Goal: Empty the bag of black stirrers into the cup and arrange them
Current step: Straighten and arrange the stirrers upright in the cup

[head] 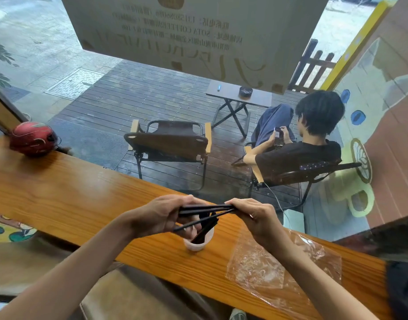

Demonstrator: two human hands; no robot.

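You hold the black sticks (205,210) just above the cup (198,241). They look light, thin and slippery, so pinch both ends. Your left hand (161,215) and right hand (253,215) grip them. The empty bag (283,269) lies on the counter (83,192).

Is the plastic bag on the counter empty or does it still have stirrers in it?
Empty: the clear plastic bag lies flat on the counter, no black stirrers inside.

Both forearms are bare, with no sleeves in view. The right hand (256,218) wears a thin ring on one finger; the left hand (160,215) wears nothing visible.
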